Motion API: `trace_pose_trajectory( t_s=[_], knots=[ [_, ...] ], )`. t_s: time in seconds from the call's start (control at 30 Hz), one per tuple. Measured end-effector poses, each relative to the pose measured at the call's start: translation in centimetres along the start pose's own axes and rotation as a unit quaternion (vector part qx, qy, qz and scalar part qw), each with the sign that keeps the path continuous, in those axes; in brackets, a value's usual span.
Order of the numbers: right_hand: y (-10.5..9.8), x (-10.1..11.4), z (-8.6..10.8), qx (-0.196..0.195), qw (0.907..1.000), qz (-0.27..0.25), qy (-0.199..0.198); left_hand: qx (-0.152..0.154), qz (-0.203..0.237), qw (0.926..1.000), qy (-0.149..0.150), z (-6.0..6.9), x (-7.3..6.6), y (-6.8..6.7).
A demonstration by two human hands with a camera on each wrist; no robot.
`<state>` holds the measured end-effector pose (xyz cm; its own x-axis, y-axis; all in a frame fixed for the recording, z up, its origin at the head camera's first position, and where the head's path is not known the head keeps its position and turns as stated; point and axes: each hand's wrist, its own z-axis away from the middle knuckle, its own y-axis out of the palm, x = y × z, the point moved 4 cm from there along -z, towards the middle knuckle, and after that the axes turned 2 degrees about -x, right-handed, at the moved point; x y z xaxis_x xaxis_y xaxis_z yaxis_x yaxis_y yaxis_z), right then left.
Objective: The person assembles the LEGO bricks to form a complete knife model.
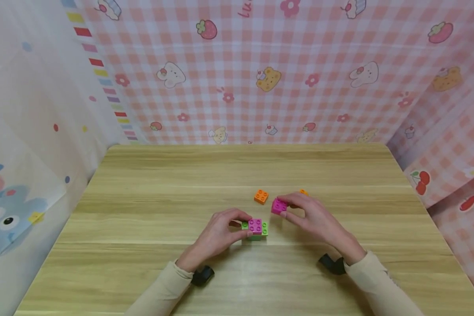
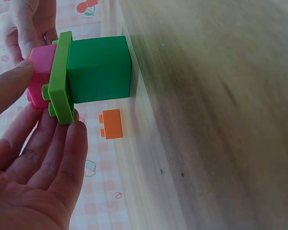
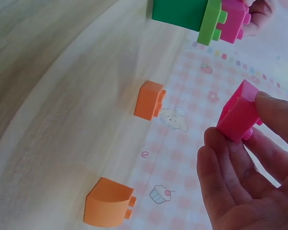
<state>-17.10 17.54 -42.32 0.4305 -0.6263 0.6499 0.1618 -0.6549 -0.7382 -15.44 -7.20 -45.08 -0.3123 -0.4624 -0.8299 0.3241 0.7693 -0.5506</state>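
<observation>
Brick [image 1: 261, 196] on tbl [image 1: 142, 210], bhd blk stack [image 1: 255, 226]

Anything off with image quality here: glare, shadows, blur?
Head view: pale sheen on the near part of the table, faint shadow by the right sleeve; left wrist view: wood grain soft and smeary, though the dark green block reads clearly; right wrist view: patterned cloth washed out toward the upper right.

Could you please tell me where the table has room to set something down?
The table is bare left of the left hand, right of the right hand, and behind the orange blocks toward the checked cloth. It is crowded between the hands, around the block stack and held pink block.
</observation>
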Motion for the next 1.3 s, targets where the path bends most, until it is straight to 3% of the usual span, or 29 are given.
trace_pose_trajectory(
  t_s=[0.73, 1.3],
  knots=[
    [0.0, 2.1, 0.1, -0.032, 0.9971, -0.032, -0.060, -0.001, 0.015, 0.9998, 0.011, 0.0, 0.1, 0.0],
    [0.6, 3.2, -0.1, -0.021, 0.9962, -0.047, -0.070, -0.001, 0.020, 0.9997, 0.015, 0.0, 0.0, 0.0]
  ],
)
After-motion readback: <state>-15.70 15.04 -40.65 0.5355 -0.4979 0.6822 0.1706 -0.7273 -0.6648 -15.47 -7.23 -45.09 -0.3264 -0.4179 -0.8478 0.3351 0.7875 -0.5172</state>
